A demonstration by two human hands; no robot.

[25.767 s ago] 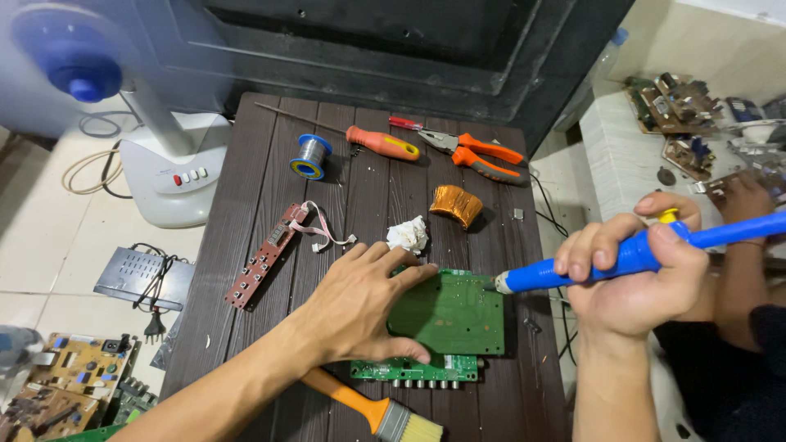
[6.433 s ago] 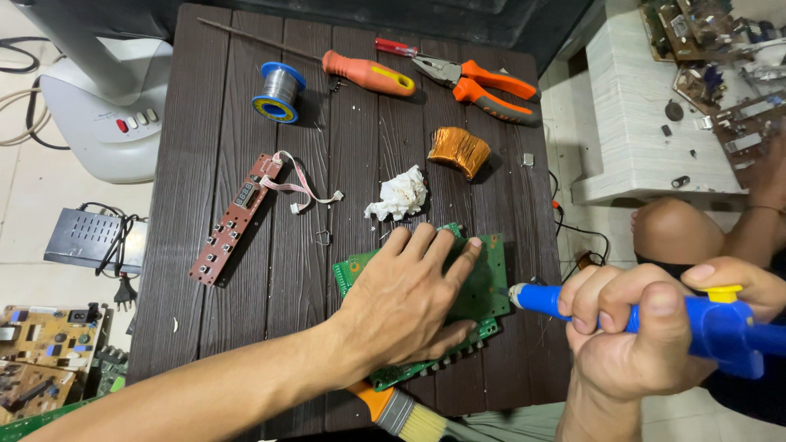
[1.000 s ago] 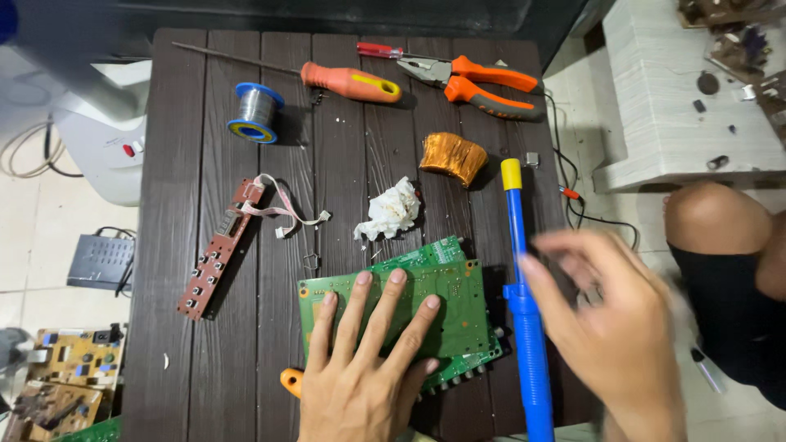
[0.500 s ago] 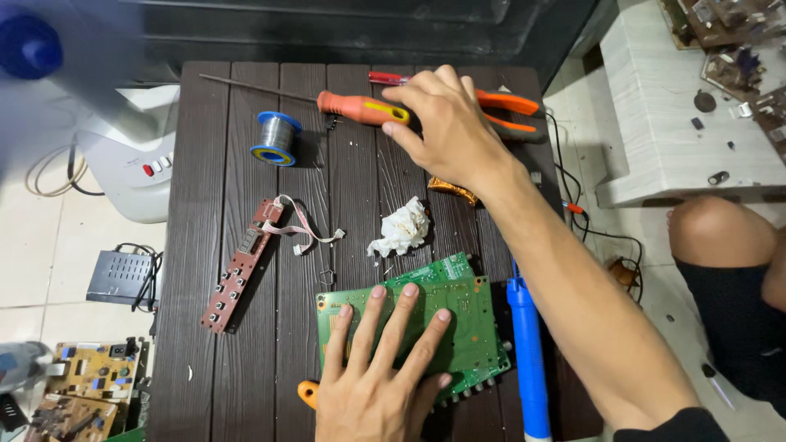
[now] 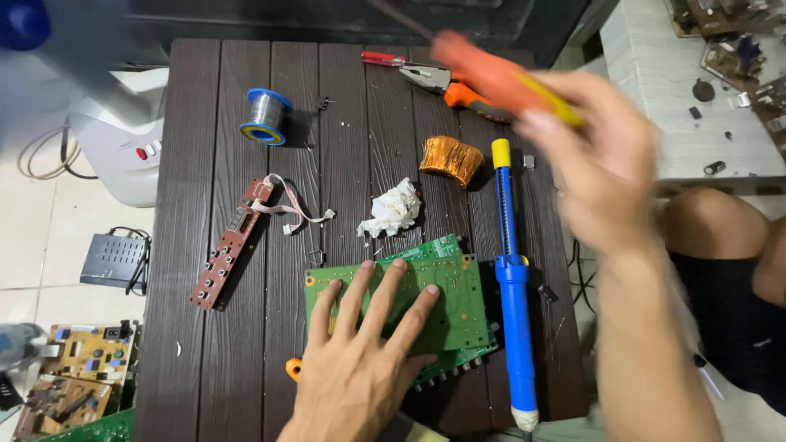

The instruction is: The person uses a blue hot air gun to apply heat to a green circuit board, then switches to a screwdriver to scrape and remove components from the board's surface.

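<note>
On the dark slatted surface (image 5: 196, 360), toward its left edge, a brown button strip (image 5: 232, 244) lies slantwise below a blue solder spool (image 5: 265, 116). Nearer the middle, the left hand (image 5: 360, 360) lies flat with fingers spread, pressing a green circuit board (image 5: 442, 299). Just right of the board lies a blue desoldering pump (image 5: 512, 278) — lengthwise, untouched. Farther right, lifted and blurred, the right hand (image 5: 602, 168) is clenched around an orange-handled screwdriver (image 5: 491, 75) — above the pliers (image 5: 446, 84).
</note>
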